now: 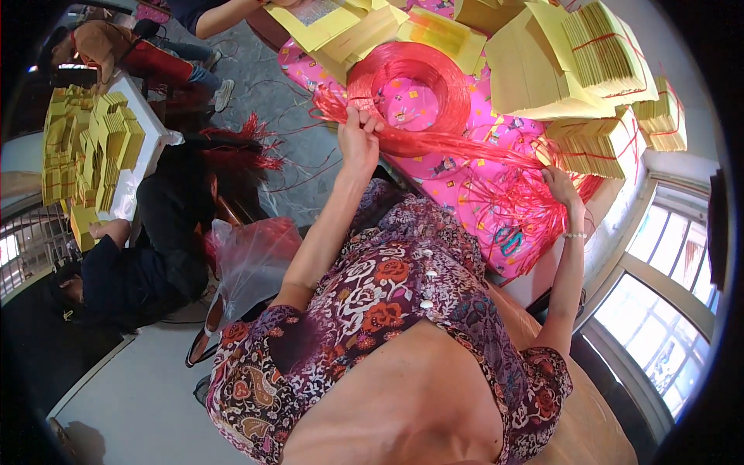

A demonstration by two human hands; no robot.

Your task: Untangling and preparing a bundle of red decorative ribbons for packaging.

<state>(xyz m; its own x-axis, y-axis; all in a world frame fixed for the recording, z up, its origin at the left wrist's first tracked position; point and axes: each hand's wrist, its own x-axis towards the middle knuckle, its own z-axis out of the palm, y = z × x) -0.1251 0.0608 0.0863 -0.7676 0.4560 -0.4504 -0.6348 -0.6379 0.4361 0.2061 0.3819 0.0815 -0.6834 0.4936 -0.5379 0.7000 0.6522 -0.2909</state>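
Two hands pull red string off a coil (409, 85) on the pink table (465, 194) — left hand (358, 139) pinching strands beside it, right hand (559, 186) gripping loose ends; yellow paper bundles (604, 50) beyond already tied, others not.

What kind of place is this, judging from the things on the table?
Probably a small workshop where paper is bundled by hand. Stacks of yellow paper tied with red string lie on the pink-covered table, a large coil of red string sits beside them, and another person works at more yellow stacks.
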